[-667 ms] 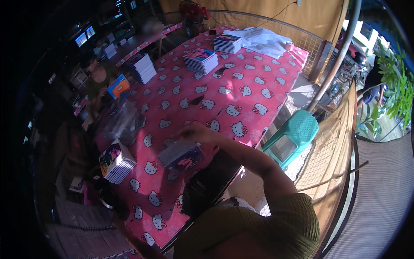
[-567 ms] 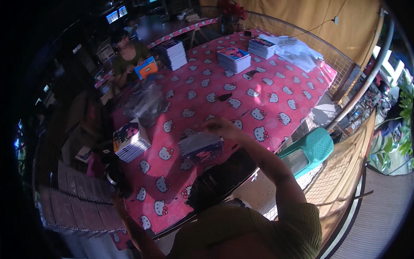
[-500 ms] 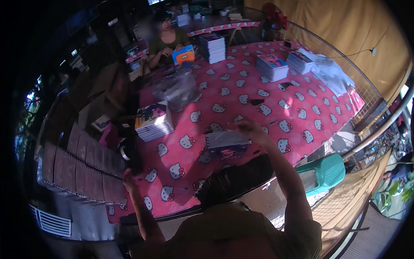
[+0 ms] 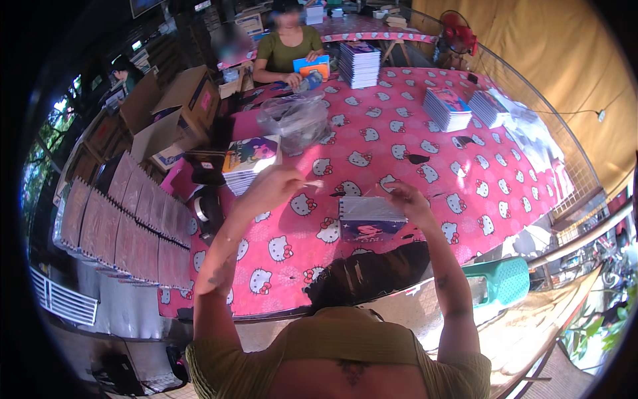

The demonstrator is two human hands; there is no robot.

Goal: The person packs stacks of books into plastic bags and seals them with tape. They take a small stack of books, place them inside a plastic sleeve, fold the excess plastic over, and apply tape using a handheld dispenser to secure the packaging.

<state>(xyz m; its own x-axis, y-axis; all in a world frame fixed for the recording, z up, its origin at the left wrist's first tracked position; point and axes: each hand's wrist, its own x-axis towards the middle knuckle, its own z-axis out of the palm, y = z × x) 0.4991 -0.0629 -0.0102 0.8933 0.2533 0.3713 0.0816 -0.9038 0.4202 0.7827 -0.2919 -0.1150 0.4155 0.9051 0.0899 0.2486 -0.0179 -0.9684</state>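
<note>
A spiral-bound notebook [image 4: 373, 229] with a dark purple printed cover lies near the front of the table, its white pages side facing up and its coil at the left. Clear plastic film [image 4: 364, 199] shows at its far edge. My right hand [image 4: 407, 201] is closed at the far right corner, fingertips pinched at that film. To the left of the notebook, my left hand [image 4: 279, 185] is raised over the table, pinching a small pale strip [image 4: 313, 183]. Beside my left forearm stands a black tape dispenser [image 4: 209, 211] with a roll in it.
Wrapped notebooks [image 4: 136, 229] stand in rows at the left. Notebook stacks [image 4: 251, 159], [image 4: 446, 110] and a crumpled plastic bag [image 4: 296, 120] lie on the pink patterned tablecloth [image 4: 392, 156]. Across the table a person [image 4: 292, 50] handles notebooks. A green stool [image 4: 498, 282] stands right.
My left hand has gone from beside the tape dispenser up and right toward the notebook, now with a pale strip. My right hand stays by the notebook's far edge. The whole view has shifted.
</note>
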